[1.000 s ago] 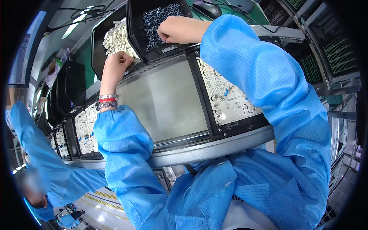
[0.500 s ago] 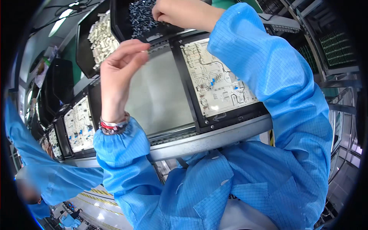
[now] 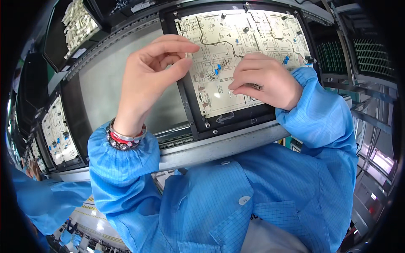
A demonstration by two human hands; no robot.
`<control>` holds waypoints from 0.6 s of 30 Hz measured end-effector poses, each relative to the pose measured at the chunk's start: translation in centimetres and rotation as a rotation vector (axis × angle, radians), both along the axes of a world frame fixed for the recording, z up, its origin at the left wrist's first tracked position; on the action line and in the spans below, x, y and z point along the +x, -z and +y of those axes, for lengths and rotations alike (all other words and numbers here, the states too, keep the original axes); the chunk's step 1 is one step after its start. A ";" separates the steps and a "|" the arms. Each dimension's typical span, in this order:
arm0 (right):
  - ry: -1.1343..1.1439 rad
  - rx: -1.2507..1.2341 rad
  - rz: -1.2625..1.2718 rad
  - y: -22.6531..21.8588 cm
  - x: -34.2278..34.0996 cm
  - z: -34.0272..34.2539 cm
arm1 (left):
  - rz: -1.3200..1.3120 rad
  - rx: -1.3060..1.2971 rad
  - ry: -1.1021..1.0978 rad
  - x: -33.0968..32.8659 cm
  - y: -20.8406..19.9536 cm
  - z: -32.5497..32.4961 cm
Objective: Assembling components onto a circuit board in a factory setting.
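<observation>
Board (image 3: pixel 236 55): matt cream laminate with thin dark printed lines, small glossy blue plastic parts on it. Frame (image 3: pixel 236 120) round it: black, matt, looks like plastic or coated metal, with bright metal screws. Rail (image 3: pixel 219 147) below: grey brushed metal, dull sheen. Panel (image 3: pixel 101 88) left of the board: flat grey, smooth, matt. Sleeves (image 3: pixel 122 168): blue woven cloth with a fine grid pattern, slight sheen, gathered cuffs. Bracelets (image 3: pixel 124 139): shiny metal band, red and dark beads, glossy. Bin (image 3: pixel 69 31): black plastic, holding pale off-white matt plastic pieces.
</observation>
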State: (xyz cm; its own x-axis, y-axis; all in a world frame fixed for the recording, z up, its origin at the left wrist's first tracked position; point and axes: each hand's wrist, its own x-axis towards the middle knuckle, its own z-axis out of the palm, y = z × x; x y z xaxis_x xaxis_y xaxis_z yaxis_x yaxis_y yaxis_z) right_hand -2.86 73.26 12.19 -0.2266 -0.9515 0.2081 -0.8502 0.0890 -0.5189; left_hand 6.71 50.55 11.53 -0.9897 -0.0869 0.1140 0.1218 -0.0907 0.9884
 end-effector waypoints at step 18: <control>-0.109 -0.081 0.168 0.9 -0.7 0.1 | -0.061 -0.081 0.042 0.0 0.3 0.0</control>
State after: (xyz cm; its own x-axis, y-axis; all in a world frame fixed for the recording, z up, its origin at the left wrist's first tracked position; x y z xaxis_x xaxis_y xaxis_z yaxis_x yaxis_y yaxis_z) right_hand -3.60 73.33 11.29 -0.0787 -0.9472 0.3108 -0.9276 -0.0446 -0.3710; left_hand 6.75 50.54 11.22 -0.9976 -0.0377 0.0584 0.0590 -0.0135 0.9982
